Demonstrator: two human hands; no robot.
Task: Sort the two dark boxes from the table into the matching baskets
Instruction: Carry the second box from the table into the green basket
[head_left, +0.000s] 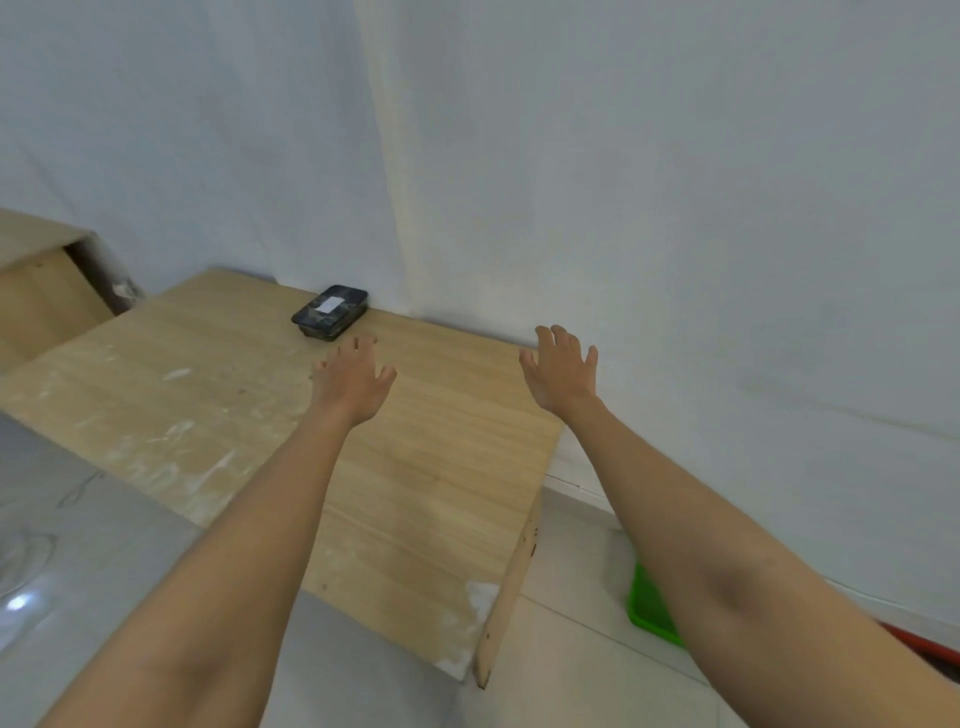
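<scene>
Head view, box: one dark box (331, 312) flat on the wooden table (441, 467), at the far edge against the white wall, pale label on its lid. Second dark box nowhere in view.

Head view, long axis: diagonal, near-left corner to far-right corner, far end touching the wall or nearly so.

Head view, left hand (353, 382): palm down over the table, fingers spread and slightly curled, gripping nothing. Fingertips just short of the box's near edge; box ahead and a little left of them.

Head view, right hand (563, 374): palm down near the table's far right corner, fingers spread, empty. Box well apart, off to its left.

Head view, nearer hand: left, clearly; likely the one to take the box, across the short sides.

Head view, baskets: green basket (647, 608) on the floor right of the table, partly hidden by the right forearm; a red edge (930, 647) beyond it, perhaps another basket, too little visible to tell.
</scene>
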